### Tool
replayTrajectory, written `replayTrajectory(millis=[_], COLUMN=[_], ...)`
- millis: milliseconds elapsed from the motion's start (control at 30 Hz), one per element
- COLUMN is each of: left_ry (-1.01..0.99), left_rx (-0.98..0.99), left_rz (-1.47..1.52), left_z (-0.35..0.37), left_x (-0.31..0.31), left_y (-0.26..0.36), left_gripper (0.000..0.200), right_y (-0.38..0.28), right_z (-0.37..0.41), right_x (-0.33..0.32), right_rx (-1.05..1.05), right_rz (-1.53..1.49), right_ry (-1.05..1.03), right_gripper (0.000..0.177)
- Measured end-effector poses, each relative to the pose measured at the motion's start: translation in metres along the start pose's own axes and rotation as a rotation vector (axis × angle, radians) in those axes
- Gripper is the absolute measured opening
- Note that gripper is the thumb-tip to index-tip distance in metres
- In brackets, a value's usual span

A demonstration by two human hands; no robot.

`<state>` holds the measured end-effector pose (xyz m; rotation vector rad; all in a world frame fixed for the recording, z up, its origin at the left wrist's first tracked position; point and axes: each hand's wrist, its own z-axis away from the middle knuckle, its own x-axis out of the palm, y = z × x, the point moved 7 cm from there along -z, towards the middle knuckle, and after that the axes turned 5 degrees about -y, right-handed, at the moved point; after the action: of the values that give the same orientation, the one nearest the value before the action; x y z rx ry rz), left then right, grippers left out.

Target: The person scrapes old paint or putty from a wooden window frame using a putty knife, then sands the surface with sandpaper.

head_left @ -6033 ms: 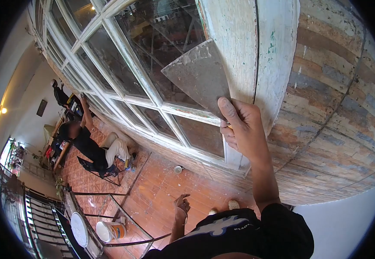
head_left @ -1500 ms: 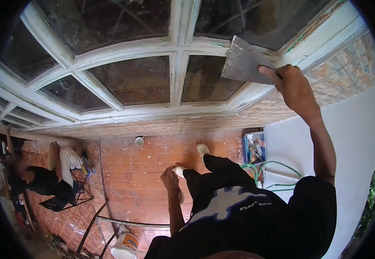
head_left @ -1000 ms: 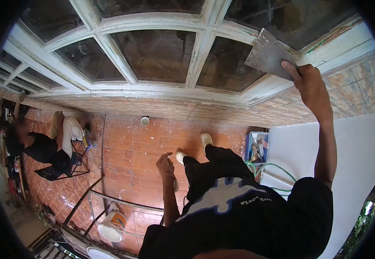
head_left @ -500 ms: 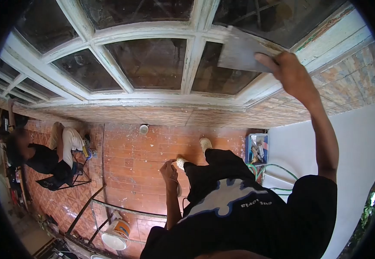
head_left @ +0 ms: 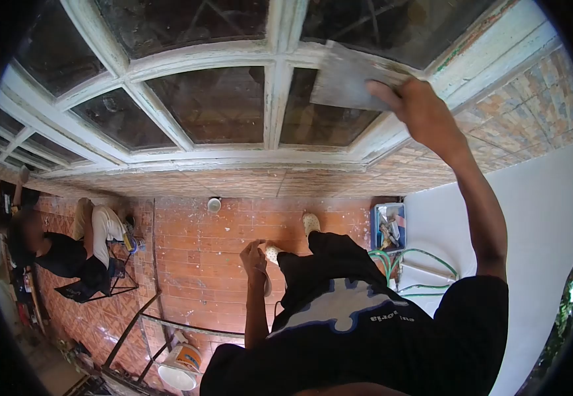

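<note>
My right hand [head_left: 428, 119] grips a wide, flat metal scraper [head_left: 346, 79], fingers wrapped round its top end and thumb laid along the face. The blade overlaps the white window frame [head_left: 274, 99] and the lower right glass pane [head_left: 329, 125] in this view. Paint on the frame looks worn and patchy, with some green and bare spots along the right edge. Low at my side, my left hand [head_left: 253, 257] is closed with thumb and fingers drawn together; I cannot tell what is in it.
A person [head_left: 62, 254] in black sits on a folding chair at the left. A blue bin of tools [head_left: 402, 231] and a green hose [head_left: 425, 254] lie at the right. A white cup [head_left: 214, 204] stands below the window; a bucket [head_left: 184, 356] is behind a metal-framed table.
The view has shifted slightly, so the window and my arms appear a little further left. My right hand still holds the scraper at nearly the same place on the frame.
</note>
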<state>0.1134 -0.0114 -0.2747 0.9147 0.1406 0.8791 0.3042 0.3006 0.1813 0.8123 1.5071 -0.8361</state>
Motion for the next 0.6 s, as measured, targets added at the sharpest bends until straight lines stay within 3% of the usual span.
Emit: replayTrajectory(millis=[167,200,267,400,500,533,600], left_ry=[-0.018,0.002,0.041,-0.062,-0.086,-0.093,-0.139], left_rx=[0.028,0.023,-0.035,0.123,-0.053,-0.029,0.210], left_rz=[0.032,0.062,0.082,-0.179,0.011,-0.013,-0.252], left_z=[0.002,0.004,0.013,0.009,0.002,-0.005,-0.012], left_x=[-0.001,-0.005,-0.005,0.004,0.014,0.016,0.027], left_y=[-0.002,-0.007,-0.013,-0.029,-0.034,-0.032,-0.013], left_gripper=[0.025,0.025,0.025,0.023,0.023,0.024,0.024], right_y=[0.019,0.024,0.018,0.026,0.038,0.037,0.034], right_z=[0.008,0.007,0.010,0.023,0.017,0.017,0.021], right_x=[-0.008,-0.005,-0.001,-0.002,-0.004,-0.006,-0.002], right_rx=[0.086,0.097,-0.074,-0.201,-0.046,-0.069,-0.103], right_rz=[-0.018,-0.005,0.062,0.131,0.088,0.090,0.089], right_ry=[-0.105,-0.040,0.046,0.287,0.057,0.111,0.218], right_gripper=[0.066,0.065,0.065,0.066,0.064,0.065,0.066])
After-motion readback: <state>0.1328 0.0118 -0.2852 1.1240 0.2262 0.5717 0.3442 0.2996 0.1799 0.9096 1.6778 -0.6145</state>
